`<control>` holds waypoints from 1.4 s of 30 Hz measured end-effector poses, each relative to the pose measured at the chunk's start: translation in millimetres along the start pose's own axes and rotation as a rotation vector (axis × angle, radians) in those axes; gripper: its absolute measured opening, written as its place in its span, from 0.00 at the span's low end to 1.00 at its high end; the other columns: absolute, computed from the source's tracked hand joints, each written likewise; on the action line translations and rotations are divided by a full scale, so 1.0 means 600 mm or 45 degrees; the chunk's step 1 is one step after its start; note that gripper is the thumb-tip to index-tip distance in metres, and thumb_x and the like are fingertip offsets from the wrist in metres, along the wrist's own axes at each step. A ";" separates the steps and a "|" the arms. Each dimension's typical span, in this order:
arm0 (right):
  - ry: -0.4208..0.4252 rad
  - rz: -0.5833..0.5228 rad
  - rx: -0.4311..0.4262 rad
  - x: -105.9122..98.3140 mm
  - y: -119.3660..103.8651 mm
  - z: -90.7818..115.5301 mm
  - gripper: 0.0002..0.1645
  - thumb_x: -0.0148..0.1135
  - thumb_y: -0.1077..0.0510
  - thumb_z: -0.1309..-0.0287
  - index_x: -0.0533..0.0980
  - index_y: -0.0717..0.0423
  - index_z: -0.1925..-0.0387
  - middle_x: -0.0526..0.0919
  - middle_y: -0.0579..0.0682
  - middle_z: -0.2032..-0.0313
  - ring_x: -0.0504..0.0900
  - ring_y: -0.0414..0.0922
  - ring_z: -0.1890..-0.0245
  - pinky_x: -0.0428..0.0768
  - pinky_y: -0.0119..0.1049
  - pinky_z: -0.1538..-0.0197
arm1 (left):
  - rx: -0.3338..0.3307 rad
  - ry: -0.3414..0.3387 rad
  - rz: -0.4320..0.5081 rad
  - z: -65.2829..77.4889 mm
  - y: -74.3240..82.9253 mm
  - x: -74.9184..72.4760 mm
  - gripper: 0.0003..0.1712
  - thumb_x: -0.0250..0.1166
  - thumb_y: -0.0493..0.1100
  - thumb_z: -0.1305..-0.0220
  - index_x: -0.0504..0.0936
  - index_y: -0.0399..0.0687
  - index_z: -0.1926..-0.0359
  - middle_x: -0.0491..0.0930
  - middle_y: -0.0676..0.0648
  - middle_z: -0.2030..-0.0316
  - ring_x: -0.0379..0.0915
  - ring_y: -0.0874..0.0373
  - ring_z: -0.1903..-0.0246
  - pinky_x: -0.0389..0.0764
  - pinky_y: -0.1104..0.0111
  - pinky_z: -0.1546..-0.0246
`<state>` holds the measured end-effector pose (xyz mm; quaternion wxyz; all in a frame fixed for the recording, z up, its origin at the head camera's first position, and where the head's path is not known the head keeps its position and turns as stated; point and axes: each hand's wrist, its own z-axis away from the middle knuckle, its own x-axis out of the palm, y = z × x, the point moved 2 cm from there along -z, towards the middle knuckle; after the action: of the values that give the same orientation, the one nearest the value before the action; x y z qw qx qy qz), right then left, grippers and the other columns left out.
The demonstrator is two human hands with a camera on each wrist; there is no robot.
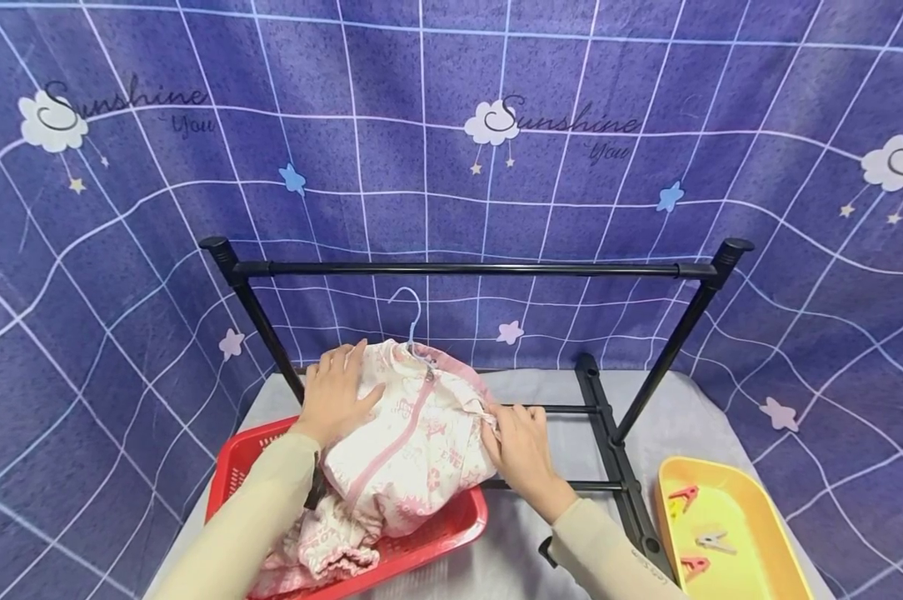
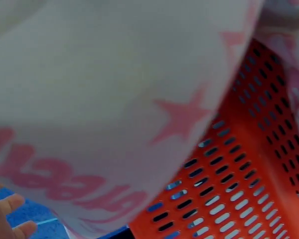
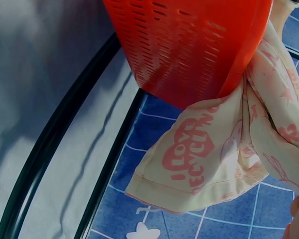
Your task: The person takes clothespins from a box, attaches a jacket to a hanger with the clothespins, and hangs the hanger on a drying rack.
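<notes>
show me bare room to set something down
Bare: gray cloth between the yellow tray, the curtain and the rack's right foot; a strip between the rack's lower crossbars; the tray's floor right of the clips. Crowded: the red basket, where the patterned garment bunches.

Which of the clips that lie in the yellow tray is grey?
The grey clip is the middle one, between the far red clip and the near red clip; its pale colour sets it apart.

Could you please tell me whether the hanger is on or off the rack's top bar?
Off. In the head view, the hanger's hook shows below the top bar, with a visible gap between them.
</notes>
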<state>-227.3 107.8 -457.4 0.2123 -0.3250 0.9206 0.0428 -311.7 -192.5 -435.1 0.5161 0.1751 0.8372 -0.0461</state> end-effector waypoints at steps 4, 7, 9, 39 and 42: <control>0.025 0.017 -0.037 0.000 -0.001 0.001 0.13 0.55 0.56 0.38 0.78 0.63 0.64 0.82 0.52 0.74 0.71 0.49 0.78 0.64 0.46 0.65 | 0.034 -0.005 0.003 -0.009 0.005 -0.002 0.48 0.58 0.67 0.37 0.59 0.43 0.26 0.66 0.36 0.35 0.58 0.37 0.36 0.61 0.41 0.43; 0.047 0.013 -0.068 0.000 -0.001 0.002 0.14 0.54 0.56 0.36 0.78 0.64 0.65 0.82 0.52 0.74 0.71 0.49 0.79 0.64 0.45 0.66 | 0.050 -0.018 0.008 -0.014 0.006 -0.001 0.46 0.58 0.66 0.37 0.61 0.43 0.27 0.66 0.36 0.35 0.59 0.37 0.36 0.60 0.42 0.42; 0.059 0.004 -0.086 0.000 0.000 0.002 0.15 0.53 0.55 0.34 0.78 0.64 0.65 0.81 0.52 0.74 0.71 0.48 0.79 0.64 0.45 0.66 | 0.055 -0.034 0.011 -0.016 0.004 0.001 0.44 0.56 0.65 0.35 0.62 0.43 0.28 0.67 0.37 0.36 0.59 0.38 0.36 0.59 0.42 0.41; 0.139 -0.031 -0.185 -0.007 0.003 0.005 0.12 0.53 0.57 0.33 0.77 0.62 0.65 0.78 0.50 0.74 0.70 0.48 0.79 0.66 0.46 0.65 | -0.083 -0.028 0.135 -0.014 -0.023 -0.006 0.30 0.58 0.62 0.31 0.69 0.36 0.52 0.67 0.35 0.57 0.65 0.37 0.53 0.62 0.43 0.49; 0.167 -0.038 -0.197 -0.009 0.005 0.002 0.11 0.53 0.58 0.33 0.77 0.62 0.65 0.78 0.50 0.75 0.69 0.47 0.79 0.65 0.46 0.66 | -0.063 0.033 0.146 -0.012 -0.023 -0.006 0.29 0.59 0.61 0.32 0.69 0.37 0.55 0.66 0.36 0.59 0.65 0.38 0.56 0.63 0.44 0.52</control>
<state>-224.7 113.6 -456.5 0.1266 -0.3564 0.9214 0.0891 -321.0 -204.3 -429.7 0.5113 0.2105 0.8332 0.0063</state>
